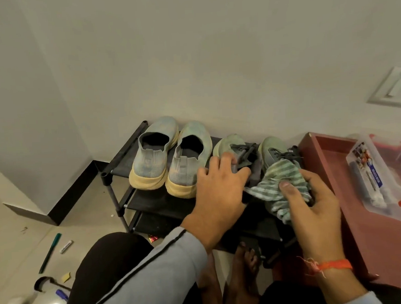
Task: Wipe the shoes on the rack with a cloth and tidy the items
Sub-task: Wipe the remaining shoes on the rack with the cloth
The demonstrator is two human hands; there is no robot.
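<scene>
Room: pale wall (212, 57) with dark skirting (79, 189); tiled floor (19, 233) at lower left.
Floor items: green pen (50, 252) lying with its long axis running toward the wall; small white tube (66, 246) just beside it, its print too small to read.
Rack: black tiered shoe rack (116, 166) standing against the wall, shoes on its top tier.
Left pair: two grey-blue slip-on shoes (169, 156) with cream soles, side by side and touching, long axes running front to back, toes toward the wall, heels toward the person.
Laced pair: two green-grey laced shoes; near-left shoe (229, 145) and right-hand shoe (274, 147), both toes toward the wall, dark laces loose.
Left hand: left hand (218, 186) in a grey sleeve, fingers curled over the heel end of the near-left shoe, gripping it.
Cloth: green-and-white striped cloth (279, 184) bunched over the heel end of the right-hand shoe, covering its rear.
Right hand: right hand (315, 203), orange thread at the wrist, thumb and fingers pinching the cloth against the right-hand shoe.
Right side: reddish surface (365, 247) just beside the rack, carrying a clear plastic box (369, 165); a printed label inside cannot be read.
Wall fitting: white socket plate (397, 88) at far right.
Foreground: dark trouser knee (103, 263) and bare feet (239, 271) below the rack's front edge.
</scene>
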